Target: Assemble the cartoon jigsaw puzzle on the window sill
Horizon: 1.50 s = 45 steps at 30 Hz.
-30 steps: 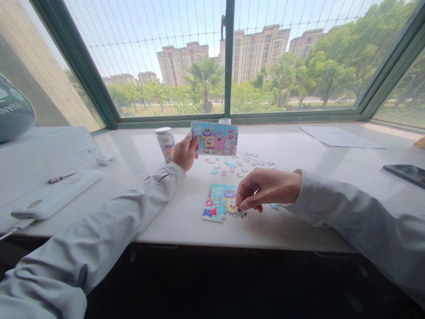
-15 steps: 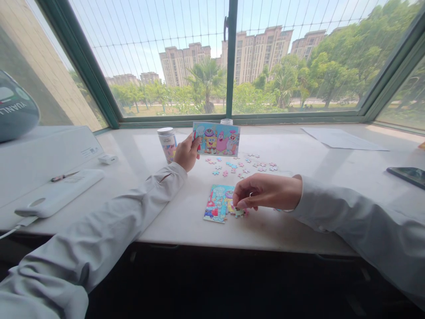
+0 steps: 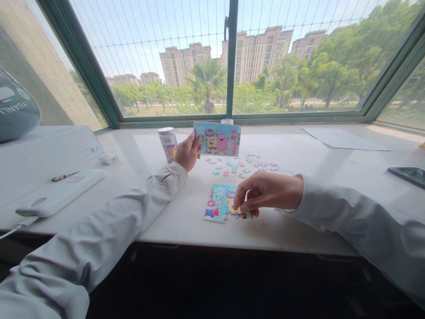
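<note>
My left hand [image 3: 186,152] grips a colourful cartoon picture card [image 3: 217,138] by its left edge and holds it upright above the white sill [image 3: 186,212]. A partly assembled jigsaw puzzle [image 3: 219,203] lies flat near the front edge. My right hand [image 3: 265,191] rests at the puzzle's right side, fingers pinched on a small puzzle piece [image 3: 247,216] that touches the puzzle's lower right corner. Several loose puzzle pieces [image 3: 242,166] are scattered between the card and the puzzle.
A small cylindrical tin [image 3: 167,141] stands left of the card. A white box [image 3: 40,155] with a white flat device [image 3: 59,190] sits at the left. A sheet of paper [image 3: 341,138] and a dark phone [image 3: 408,175] lie at the right. The window [image 3: 229,57] runs behind.
My right hand has shifted slightly along the puzzle's right edge, its pinched fingers lowering to the lower right corner. The left hand with the card has hardly moved.
</note>
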{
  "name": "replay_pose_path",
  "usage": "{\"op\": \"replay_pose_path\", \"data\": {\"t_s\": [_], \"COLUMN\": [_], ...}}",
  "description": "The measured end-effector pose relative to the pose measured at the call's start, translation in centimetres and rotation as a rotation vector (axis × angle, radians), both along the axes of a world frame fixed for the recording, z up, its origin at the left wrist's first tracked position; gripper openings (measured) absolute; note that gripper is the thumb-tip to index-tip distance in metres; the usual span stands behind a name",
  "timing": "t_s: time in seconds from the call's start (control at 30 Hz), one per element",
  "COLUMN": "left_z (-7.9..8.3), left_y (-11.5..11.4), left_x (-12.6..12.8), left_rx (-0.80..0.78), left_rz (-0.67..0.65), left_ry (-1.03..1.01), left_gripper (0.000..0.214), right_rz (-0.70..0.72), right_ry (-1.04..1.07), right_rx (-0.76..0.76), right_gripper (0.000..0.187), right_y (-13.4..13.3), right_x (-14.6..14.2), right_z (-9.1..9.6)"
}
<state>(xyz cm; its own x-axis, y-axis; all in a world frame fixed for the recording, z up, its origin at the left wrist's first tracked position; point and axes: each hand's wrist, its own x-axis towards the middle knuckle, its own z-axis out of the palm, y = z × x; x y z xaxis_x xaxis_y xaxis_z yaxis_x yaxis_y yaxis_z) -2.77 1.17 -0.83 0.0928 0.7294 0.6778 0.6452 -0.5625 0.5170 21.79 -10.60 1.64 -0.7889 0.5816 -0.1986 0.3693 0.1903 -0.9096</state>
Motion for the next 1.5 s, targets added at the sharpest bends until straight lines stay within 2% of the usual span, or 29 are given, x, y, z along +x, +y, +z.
{"op": "replay_pose_path", "data": {"t_s": [0.27,0.57,0.87,1.13,1.3,1.4,1.5], "left_z": [0.09,0.24,0.15,0.19,0.14,0.10,0.09], "left_y": [-0.20,-0.25,-0.21,-0.26,-0.21,-0.16,-0.15], "left_x": [0.06,0.10,0.11,0.09,0.08,0.05,0.03], "left_rx": [0.001,-0.004,0.004,0.012,0.022,0.024,0.024], "left_rz": [-0.006,-0.016,-0.011,-0.006,-0.009,-0.015,-0.017], "left_ry": [-0.007,-0.018,-0.016,-0.011,-0.008,-0.011,-0.008], "left_gripper": [0.029,0.027,0.027,0.028,0.028,0.029,0.028], "right_rz": [0.012,0.073,0.028,0.006,0.025,0.034,0.091], "right_ry": [-0.007,-0.065,-0.060,-0.100,-0.102,-0.115,-0.125], "right_rx": [-0.015,0.092,0.129,0.150,0.182,0.261,0.425], "right_gripper": [0.029,0.025,0.022,0.033,0.033,0.031,0.029], "right_y": [0.14,-0.23,-0.41,-0.54,-0.53,-0.30,0.03], "right_x": [0.06,0.09,-0.27,-0.36,-0.20,0.09,0.50], "right_z": [-0.06,0.29,0.07,0.32,0.62,0.76,0.93]}}
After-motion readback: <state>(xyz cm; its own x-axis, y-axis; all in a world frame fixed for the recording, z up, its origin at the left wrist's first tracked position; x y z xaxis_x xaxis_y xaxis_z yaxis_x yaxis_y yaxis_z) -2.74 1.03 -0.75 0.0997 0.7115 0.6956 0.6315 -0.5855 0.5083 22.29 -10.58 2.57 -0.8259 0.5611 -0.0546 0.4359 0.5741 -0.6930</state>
